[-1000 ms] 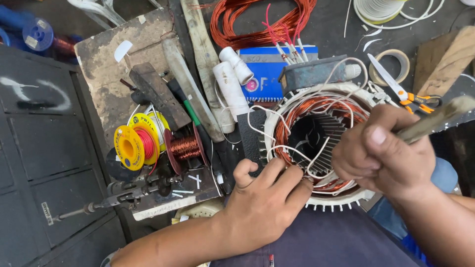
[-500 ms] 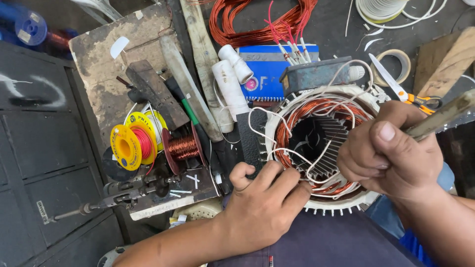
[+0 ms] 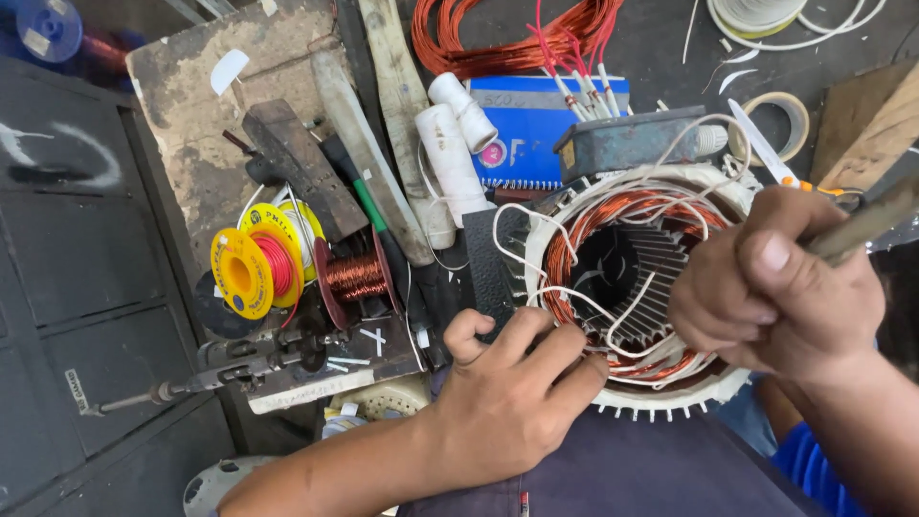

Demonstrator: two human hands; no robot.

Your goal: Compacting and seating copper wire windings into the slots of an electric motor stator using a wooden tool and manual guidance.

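A motor stator [image 3: 637, 287], its ring of copper windings laced with white sleeving, rests on the person's lap at the near right of a crowded workbench. The left hand [image 3: 512, 393] presses its fingertips on the stator's near-left rim, fingers spread over the winding and closed on nothing. The right hand [image 3: 775, 297] is clenched around a worn wooden handle [image 3: 866, 225] that runs off toward the right edge; the working end is hidden behind the fist, above the stator's right side.

The risk here looks plain: a tool driven hard against the coils could nick the enamel on the copper or tear the white sleeving, and the left fingertips sit close enough to the winding to be caught by a slip. The stator, braced only by lap and 1 hand, could also roll.

Counted on the bench: 1 stator, 2 white plastic pipe pieces [image 3: 450, 163] far left of it, 1 blue notebook [image 3: 536, 124] under them, 1 yellow spool of red wire [image 3: 254, 268], 1 dark spool of copper wire [image 3: 354, 278] just beside it, 1 loose coil of copper wire [image 3: 517, 38] at the far edge, 1 roll of tape [image 3: 780, 120] and 1 pair of scissors [image 3: 766, 153] at far right.
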